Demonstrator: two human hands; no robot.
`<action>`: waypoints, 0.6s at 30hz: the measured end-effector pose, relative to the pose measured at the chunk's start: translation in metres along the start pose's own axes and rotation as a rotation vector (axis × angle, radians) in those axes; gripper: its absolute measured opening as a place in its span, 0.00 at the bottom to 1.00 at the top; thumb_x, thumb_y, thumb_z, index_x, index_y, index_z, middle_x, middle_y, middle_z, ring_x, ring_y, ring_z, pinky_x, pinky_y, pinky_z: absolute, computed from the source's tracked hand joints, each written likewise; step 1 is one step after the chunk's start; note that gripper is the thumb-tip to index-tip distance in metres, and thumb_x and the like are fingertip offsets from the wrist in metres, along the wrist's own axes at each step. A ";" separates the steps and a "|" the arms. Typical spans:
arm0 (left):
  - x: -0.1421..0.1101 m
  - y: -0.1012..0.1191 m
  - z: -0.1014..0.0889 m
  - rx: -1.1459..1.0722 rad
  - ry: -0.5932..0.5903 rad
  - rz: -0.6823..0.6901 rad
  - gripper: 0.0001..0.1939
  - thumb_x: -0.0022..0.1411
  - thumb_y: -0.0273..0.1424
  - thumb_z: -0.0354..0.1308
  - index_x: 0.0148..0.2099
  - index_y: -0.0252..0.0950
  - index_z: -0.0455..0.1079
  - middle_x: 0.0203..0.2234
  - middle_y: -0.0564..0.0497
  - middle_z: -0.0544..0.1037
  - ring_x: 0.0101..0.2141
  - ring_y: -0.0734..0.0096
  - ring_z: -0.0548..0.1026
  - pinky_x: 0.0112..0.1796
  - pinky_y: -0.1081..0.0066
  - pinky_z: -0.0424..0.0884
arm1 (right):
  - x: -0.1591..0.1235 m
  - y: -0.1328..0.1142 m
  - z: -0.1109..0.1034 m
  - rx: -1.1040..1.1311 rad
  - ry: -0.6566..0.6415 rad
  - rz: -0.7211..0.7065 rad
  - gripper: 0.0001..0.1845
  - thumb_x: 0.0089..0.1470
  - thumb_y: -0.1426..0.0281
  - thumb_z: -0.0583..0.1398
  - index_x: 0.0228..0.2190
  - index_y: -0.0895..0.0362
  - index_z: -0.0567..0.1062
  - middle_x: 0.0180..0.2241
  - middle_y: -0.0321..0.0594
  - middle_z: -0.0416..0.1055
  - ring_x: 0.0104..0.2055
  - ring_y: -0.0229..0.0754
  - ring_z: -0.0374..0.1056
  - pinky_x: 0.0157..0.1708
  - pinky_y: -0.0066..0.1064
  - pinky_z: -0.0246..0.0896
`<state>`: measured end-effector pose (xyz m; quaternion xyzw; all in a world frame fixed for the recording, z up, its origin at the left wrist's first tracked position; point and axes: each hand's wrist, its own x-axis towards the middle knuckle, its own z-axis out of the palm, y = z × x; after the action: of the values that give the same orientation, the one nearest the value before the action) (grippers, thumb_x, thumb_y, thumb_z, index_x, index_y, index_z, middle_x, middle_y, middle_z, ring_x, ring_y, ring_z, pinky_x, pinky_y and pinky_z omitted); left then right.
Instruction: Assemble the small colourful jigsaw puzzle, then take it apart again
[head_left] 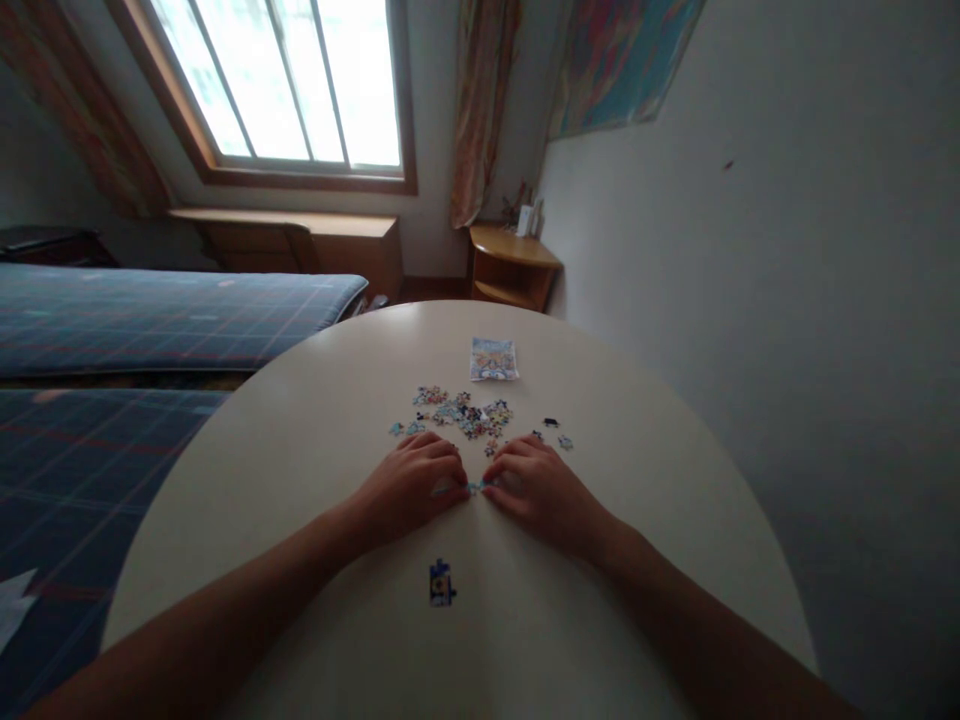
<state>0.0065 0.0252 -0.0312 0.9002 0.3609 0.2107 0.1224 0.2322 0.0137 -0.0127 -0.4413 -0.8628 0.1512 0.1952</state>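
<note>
Both hands meet over the middle of a round white table (360,620). Light-blue jigsaw puzzle pieces (475,488) show between my fingertips. My left hand (416,480) is closed on the left side of them, thumb and fingers pinched. From the right, my right hand (536,485) pinches the other side. Much of what I hold is covered by my fingers. Just beyond my hands lies a loose pile of puzzle pieces (471,415), with a few strays on either side. Nearer to me rests a small dark-blue section of puzzle (441,583).
A printed picture packet (494,359) lies flat beyond the pile. To the left are beds with plaid covers (165,320). A white wall (787,300) runs close along the right side. A wooden corner shelf (514,245) and a desk (352,225) stand past the table's far edge.
</note>
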 end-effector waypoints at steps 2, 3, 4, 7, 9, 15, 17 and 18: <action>0.000 -0.001 0.001 -0.001 0.002 -0.010 0.03 0.62 0.34 0.63 0.37 0.41 0.73 0.37 0.53 0.77 0.43 0.64 0.70 0.48 0.62 0.65 | 0.000 0.000 0.001 0.008 0.004 0.022 0.05 0.52 0.69 0.65 0.34 0.54 0.79 0.40 0.42 0.75 0.48 0.47 0.66 0.53 0.42 0.57; 0.000 -0.001 0.002 -0.001 0.004 -0.014 0.03 0.62 0.34 0.62 0.38 0.41 0.73 0.38 0.53 0.77 0.43 0.64 0.70 0.48 0.62 0.65 | 0.000 0.001 0.002 0.012 0.005 0.034 0.05 0.52 0.69 0.65 0.34 0.54 0.79 0.41 0.42 0.75 0.49 0.47 0.66 0.53 0.42 0.57; 0.000 -0.001 0.002 -0.002 0.005 -0.015 0.03 0.62 0.34 0.62 0.38 0.41 0.73 0.38 0.53 0.77 0.44 0.63 0.70 0.48 0.62 0.65 | 0.000 0.001 0.002 0.015 0.004 0.042 0.06 0.52 0.69 0.65 0.35 0.54 0.79 0.42 0.43 0.74 0.49 0.47 0.65 0.53 0.43 0.57; 0.000 0.000 0.003 -0.002 0.005 -0.014 0.04 0.62 0.34 0.62 0.40 0.41 0.74 0.38 0.51 0.77 0.44 0.63 0.70 0.48 0.62 0.65 | -0.001 0.001 0.003 0.023 -0.027 0.057 0.05 0.53 0.70 0.65 0.34 0.55 0.79 0.43 0.44 0.74 0.51 0.49 0.64 0.53 0.44 0.56; 0.000 0.001 0.002 -0.001 0.000 -0.020 0.04 0.63 0.34 0.60 0.40 0.41 0.74 0.39 0.51 0.77 0.44 0.63 0.70 0.48 0.61 0.65 | -0.001 0.001 0.003 0.026 -0.048 0.063 0.04 0.54 0.70 0.64 0.35 0.55 0.78 0.44 0.44 0.73 0.51 0.49 0.64 0.53 0.45 0.55; 0.000 0.004 0.001 -0.013 -0.021 -0.023 0.03 0.64 0.33 0.60 0.40 0.40 0.73 0.39 0.51 0.77 0.44 0.64 0.70 0.48 0.63 0.65 | -0.001 0.001 0.007 0.019 -0.031 0.069 0.04 0.55 0.70 0.63 0.35 0.55 0.76 0.46 0.43 0.73 0.53 0.49 0.63 0.54 0.45 0.53; 0.001 0.003 0.001 -0.011 -0.026 -0.022 0.03 0.64 0.32 0.59 0.40 0.40 0.73 0.39 0.51 0.77 0.44 0.63 0.70 0.48 0.63 0.66 | -0.002 0.001 0.008 0.018 -0.018 0.061 0.04 0.56 0.70 0.63 0.35 0.55 0.76 0.45 0.43 0.73 0.52 0.49 0.63 0.53 0.44 0.53; 0.001 0.003 0.002 -0.009 -0.025 -0.024 0.03 0.64 0.32 0.59 0.40 0.40 0.73 0.39 0.51 0.77 0.44 0.63 0.70 0.48 0.63 0.66 | -0.002 0.000 0.009 0.018 -0.016 0.061 0.04 0.56 0.70 0.63 0.35 0.55 0.76 0.45 0.43 0.73 0.52 0.48 0.63 0.53 0.44 0.53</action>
<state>0.0099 0.0236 -0.0310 0.8979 0.3690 0.1994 0.1335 0.2292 0.0119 -0.0210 -0.4642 -0.8491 0.1684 0.1878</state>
